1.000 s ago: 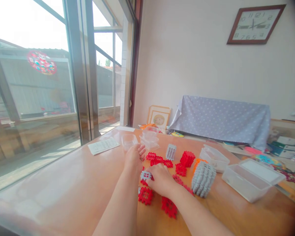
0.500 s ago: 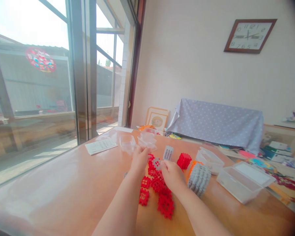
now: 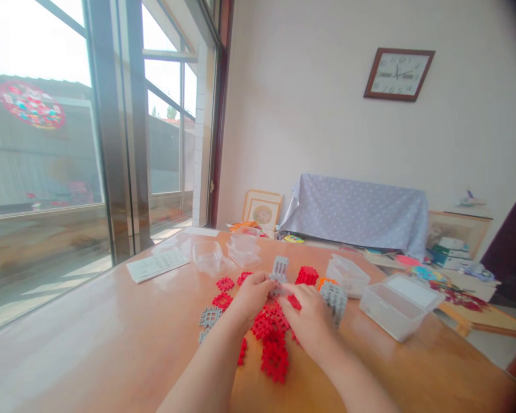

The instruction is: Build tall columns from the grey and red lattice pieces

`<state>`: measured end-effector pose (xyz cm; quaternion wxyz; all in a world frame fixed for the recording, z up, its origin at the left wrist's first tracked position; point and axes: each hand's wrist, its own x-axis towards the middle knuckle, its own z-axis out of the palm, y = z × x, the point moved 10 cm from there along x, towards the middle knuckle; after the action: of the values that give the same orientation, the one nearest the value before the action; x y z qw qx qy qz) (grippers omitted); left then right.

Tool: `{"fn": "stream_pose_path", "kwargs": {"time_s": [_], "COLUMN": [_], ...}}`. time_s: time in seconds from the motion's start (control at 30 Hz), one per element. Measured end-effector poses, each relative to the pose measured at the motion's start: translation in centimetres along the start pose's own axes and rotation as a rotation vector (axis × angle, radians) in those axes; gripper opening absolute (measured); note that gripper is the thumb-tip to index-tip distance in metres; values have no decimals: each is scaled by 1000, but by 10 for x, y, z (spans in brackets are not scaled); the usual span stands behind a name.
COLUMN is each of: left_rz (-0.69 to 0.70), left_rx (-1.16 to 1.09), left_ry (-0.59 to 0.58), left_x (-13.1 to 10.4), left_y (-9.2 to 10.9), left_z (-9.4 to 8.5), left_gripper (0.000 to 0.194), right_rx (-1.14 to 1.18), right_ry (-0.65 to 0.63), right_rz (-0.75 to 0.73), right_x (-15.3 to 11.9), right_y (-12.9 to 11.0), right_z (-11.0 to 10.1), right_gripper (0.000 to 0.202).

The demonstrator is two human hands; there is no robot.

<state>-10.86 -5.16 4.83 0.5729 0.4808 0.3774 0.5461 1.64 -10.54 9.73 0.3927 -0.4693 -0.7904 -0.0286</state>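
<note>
My left hand (image 3: 254, 293) pinches a small grey notched plastic building piece (image 3: 277, 288) over the middle of the table. My right hand (image 3: 306, 310) meets it from the other side, its fingertips closed against the same piece. Just behind them a grey stack of such pieces (image 3: 280, 265) stands upright. Below and between my forearms lies a pile of red notched building pieces (image 3: 272, 330). Loose red pieces (image 3: 222, 300) and grey pieces (image 3: 210, 316) are left of my left hand. A red stack (image 3: 307, 275) and a larger grey stack (image 3: 334, 301) sit by my right hand.
Clear plastic containers (image 3: 212, 257) stand at the back left, beside a printed sheet (image 3: 158, 264). On the right are two more clear boxes, one of them with its lid open (image 3: 391, 312). A large window (image 3: 47, 172) borders the table's left side.
The view has turned to the right. My hands have come together, and my left fingers now meet the grey piece that was at my right fingertips. More loose pieces show on the left.
</note>
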Motion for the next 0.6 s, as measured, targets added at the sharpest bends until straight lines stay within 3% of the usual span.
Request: {"fn": "stream_pose_path", "kwargs": {"time_s": [0.1, 0.23, 0.43, 0.6], "left_rz": [-57, -118, -126, -129], "left_rx": [-23, -70, -126, -160], "left_ry": [-48, -133, -282, -340], "left_x": [-1, -5, -13, -17], "left_y": [-4, -8, -5, 2], "left_z": [3, 12, 27, 33], "left_gripper": [16, 19, 17, 21], "right_rx": [29, 69, 33, 64], "right_ry": [37, -11, -28, 6], "right_rz": [51, 73, 35, 20], "right_x": [-4, -8, -9, -9], "right_y": [18, 24, 10, 7], "right_z": [-16, -27, -36, -45], "right_gripper": [43, 58, 51, 44]}}
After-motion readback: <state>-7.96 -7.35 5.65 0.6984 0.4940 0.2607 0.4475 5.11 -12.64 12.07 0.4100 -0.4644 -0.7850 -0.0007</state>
